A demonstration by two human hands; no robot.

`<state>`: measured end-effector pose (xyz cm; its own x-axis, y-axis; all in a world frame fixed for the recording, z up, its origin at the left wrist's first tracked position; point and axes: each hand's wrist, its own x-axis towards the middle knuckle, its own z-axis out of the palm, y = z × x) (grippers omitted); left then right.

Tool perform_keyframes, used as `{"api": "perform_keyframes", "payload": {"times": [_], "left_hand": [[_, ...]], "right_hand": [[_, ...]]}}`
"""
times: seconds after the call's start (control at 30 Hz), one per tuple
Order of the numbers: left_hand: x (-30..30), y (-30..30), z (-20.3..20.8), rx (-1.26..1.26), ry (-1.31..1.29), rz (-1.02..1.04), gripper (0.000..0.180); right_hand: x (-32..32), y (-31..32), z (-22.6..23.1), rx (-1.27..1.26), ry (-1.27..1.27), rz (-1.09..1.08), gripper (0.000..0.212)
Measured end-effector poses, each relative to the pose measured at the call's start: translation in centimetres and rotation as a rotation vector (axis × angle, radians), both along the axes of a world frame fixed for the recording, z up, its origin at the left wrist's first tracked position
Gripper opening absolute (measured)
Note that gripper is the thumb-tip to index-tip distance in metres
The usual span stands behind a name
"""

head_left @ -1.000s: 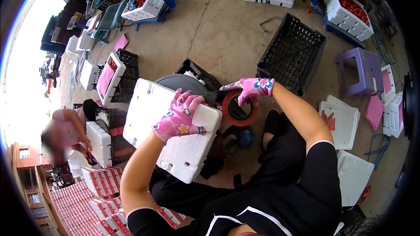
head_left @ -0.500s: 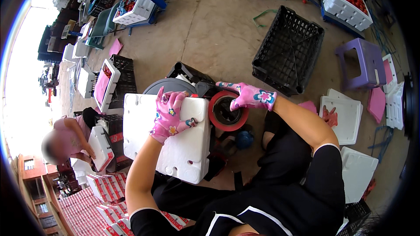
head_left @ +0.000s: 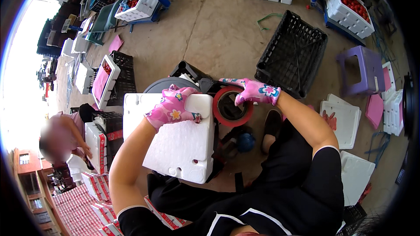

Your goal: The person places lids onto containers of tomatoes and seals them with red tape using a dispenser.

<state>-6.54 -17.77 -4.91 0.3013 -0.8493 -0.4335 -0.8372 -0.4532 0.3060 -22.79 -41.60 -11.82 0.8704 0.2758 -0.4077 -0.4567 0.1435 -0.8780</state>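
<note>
1. Left hand (head_left: 172, 108), in a pink flowered glove, presses flat on the white foam box (head_left: 175, 142)
2. Right hand (head_left: 253, 91) grips the red tape roll (head_left: 232, 106) just beside the box's edge

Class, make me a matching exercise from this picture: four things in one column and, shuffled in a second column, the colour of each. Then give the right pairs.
Things:
1. foam box under the left hand
2. tape roll at the right hand
3. stool on the floor at the right
4. empty crate beyond the right hand

Colours:
A. black
B. red
C. white
D. purple

Pairs: 1-C, 2-B, 3-D, 4-A
</note>
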Motion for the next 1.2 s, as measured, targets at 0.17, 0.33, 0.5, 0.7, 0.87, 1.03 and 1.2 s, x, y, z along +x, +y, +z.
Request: {"api": "perform_keyframes", "payload": {"times": [0.17, 0.33, 0.5, 0.7, 0.87, 1.03, 1.2], "left_hand": [[-0.1, 0.6, -0.1, -0.002, -0.042, -0.018, 0.075], [-0.8, 0.4, 0.2, -0.019, -0.046, -0.059, 0.076], [0.1, 1.2, -0.5, -0.013, -0.079, 0.030, 0.076], [0.3, 0.7, -0.6, 0.031, -0.049, 0.171, 0.074], [0.8, 3.0, -1.7, -0.131, -0.214, 0.223, 0.077], [-7.2, 7.6, -1.2, -0.475, -0.157, 0.252, 0.103], [-13.7, 12.0, -0.3, -0.157, -0.431, -0.014, 0.106]], "right_hand": [[-1.9, 1.2, -0.9, -0.092, -0.097, -0.026, 0.083], [-4.1, 2.3, -1.2, -0.011, -0.091, -0.158, 0.084], [-8.7, 1.6, 1.2, -0.076, -0.035, -0.166, 0.083], [-11.0, 3.2, 1.3, -0.239, -0.052, -0.110, 0.089], [-8.6, 8.5, -0.7, -0.252, 0.026, -0.224, 0.094], [-4.9, 4.9, -0.4, -0.209, -0.100, -0.143, 0.083], [-1.2, 4.4, -0.9, -0.403, -0.135, -0.104, 0.085]]}}
